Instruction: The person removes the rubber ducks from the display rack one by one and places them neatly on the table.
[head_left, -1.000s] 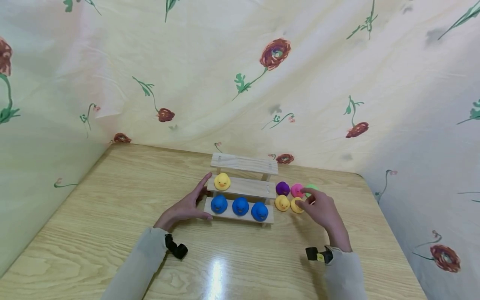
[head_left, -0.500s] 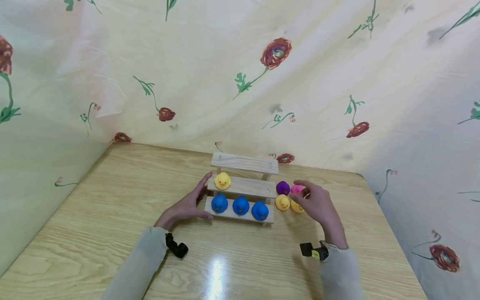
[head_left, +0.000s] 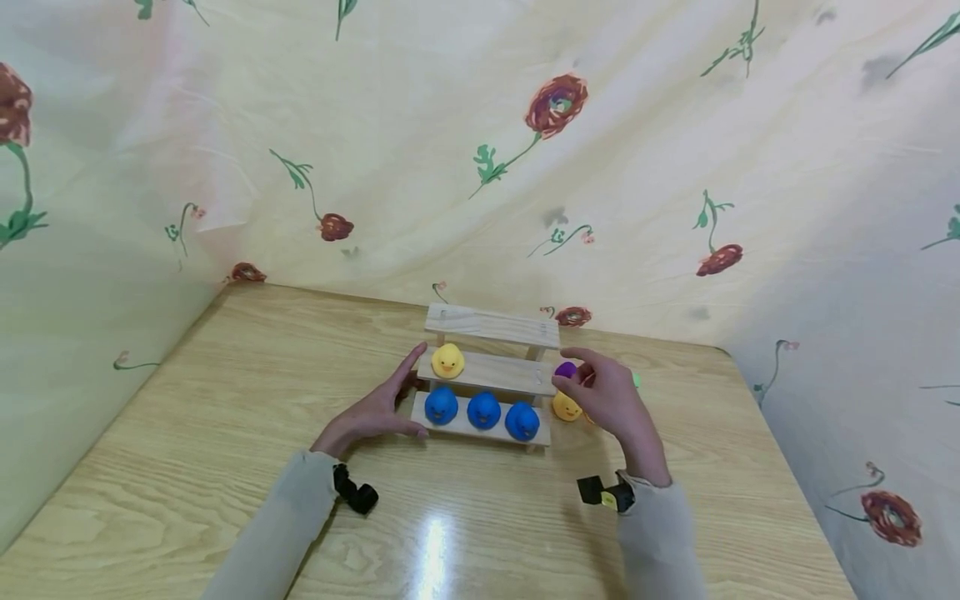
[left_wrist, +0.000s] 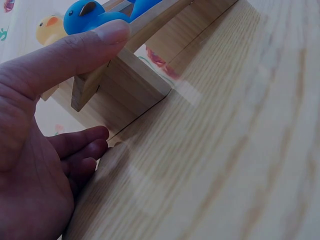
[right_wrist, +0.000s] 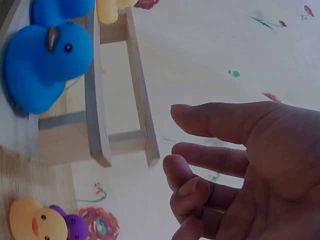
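My left hand (head_left: 372, 411) grips the left end of a three-tier wooden rack (head_left: 498, 371), thumb at the low front shelf and index finger by the middle one. On the front shelf sit three blue rubber ducks (head_left: 483, 411); a yellow rubber duck (head_left: 447, 361) sits at the left of the middle shelf. In the left wrist view the thumb (left_wrist: 65, 57) lies by a blue duck. My right hand (head_left: 606, 398) hovers over the loose ducks right of the rack, fingers loosely bent. The right wrist view shows no object between its thumb and fingers.
A purple duck (head_left: 566, 370) and a yellow duck (head_left: 567, 407) stand right of the rack. A green duck (head_left: 636, 379) peeks out behind my right hand; other ducks there are mostly hidden. Flowered cloth (head_left: 405, 167) hangs behind the wooden table (head_left: 300, 367).
My right hand has moved left, from over the pink and green ducks to the purple duck beside the rack. My left hand stays at the rack.
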